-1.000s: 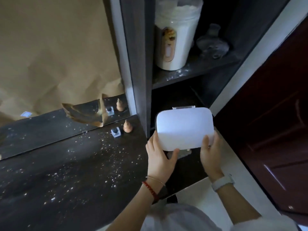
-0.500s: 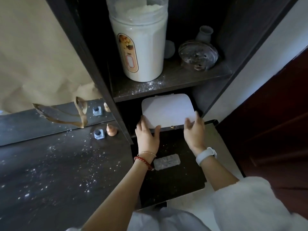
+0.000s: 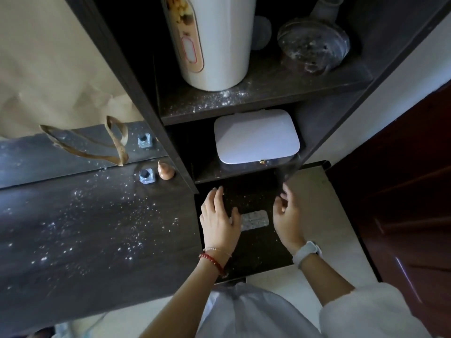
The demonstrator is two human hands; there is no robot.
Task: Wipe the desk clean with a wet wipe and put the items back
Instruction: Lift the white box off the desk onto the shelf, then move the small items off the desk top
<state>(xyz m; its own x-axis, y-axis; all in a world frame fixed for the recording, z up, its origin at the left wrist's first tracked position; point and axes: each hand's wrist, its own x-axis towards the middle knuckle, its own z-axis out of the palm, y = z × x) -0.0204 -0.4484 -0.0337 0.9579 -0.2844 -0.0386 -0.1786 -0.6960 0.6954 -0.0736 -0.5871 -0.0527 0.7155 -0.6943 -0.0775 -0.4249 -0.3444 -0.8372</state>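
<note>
A white rounded box [image 3: 256,136] lies flat on the lower shelf of the dark shelving unit [image 3: 263,93], free of both hands. My left hand [image 3: 219,218] hovers with fingers spread over the dark desk section in front of the shelf. My right hand [image 3: 288,215] hangs beside it, fingers loosely curled and holding nothing. Between them a silver blister pack [image 3: 255,220] lies on the surface. The dark desk [image 3: 85,235] to the left is sprinkled with white powder.
A tall white flour jar [image 3: 214,40] and a dusty glass lid [image 3: 312,45] stand on the upper shelf. A small glass bottle [image 3: 146,176] and a tan gourd figurine [image 3: 164,170] sit by the mirror [image 3: 61,152]. A dark red door [image 3: 410,191] stands right.
Both hands pushed the white box onto the lower shelf, let go of it and drew back toward me. They now hover over the desk by the blister pack.
</note>
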